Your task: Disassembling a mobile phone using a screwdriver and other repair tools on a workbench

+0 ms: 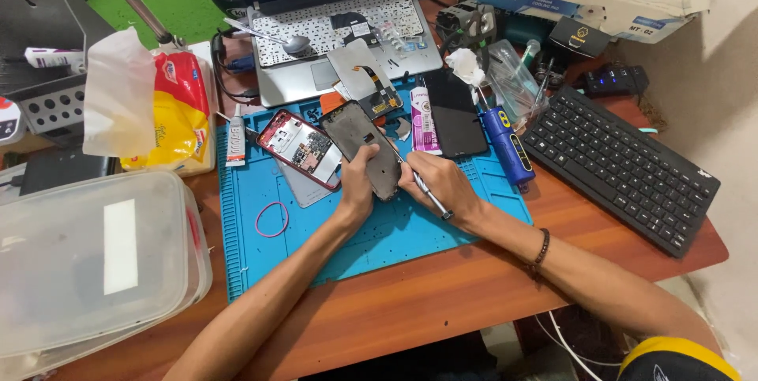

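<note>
**Two hands on a dark phone frame above the blue mat**

The left hand (357, 183) is closed around the lower end of a dark phone frame (362, 144), with the thumb lying on its face. The frame is tilted, its lower end in the hand and its upper end pointing toward the far edge of the blue work mat (379, 239). It sits near the middle of the mat, a little toward the far side.

The right hand (442, 183) touches the right side of the same frame. Its fingers pinch a thin metal tool (426, 191); the handle end comes out over the hand toward the near edge of the mat, and the tip is at the edge of the frame. I cannot tell if the tip really touches it.

Just beside the frame, on its left, lies an opened red phone (298, 148) with the circuit board visible. A pink rubber band (272, 219) lies near the left edge of the mat. To the right of the frame a black screen panel (456, 112) lies flat, and beside it a blue electric screwdriver (505, 144), close to the right edge of the mat.

The mat lies on a wooden worktop (442, 302). A laptop (332, 26) stands at the far edge and a black keyboard (620, 168) at the right edge. A clear plastic box (87, 262) takes the near left corner.
</note>
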